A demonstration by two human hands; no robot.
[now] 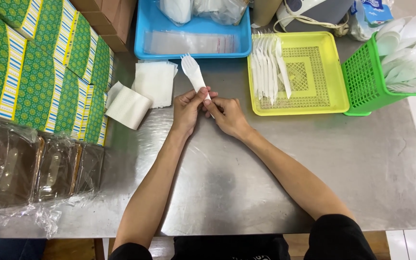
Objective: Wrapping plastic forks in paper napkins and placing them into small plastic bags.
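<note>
Green patterned cardboard boxes [34, 72] line the far left of the steel table [362, 168], beside white folded paper napkins [143, 94]. At centre, the left hand [187, 111] and right hand [227, 115] pinch the handle of a white plastic spork [193, 72], its tines pointing far beyond the fingertips. To the right sit a yellow plastic tray [314, 72] and a green plastic basket [364, 82].
</note>
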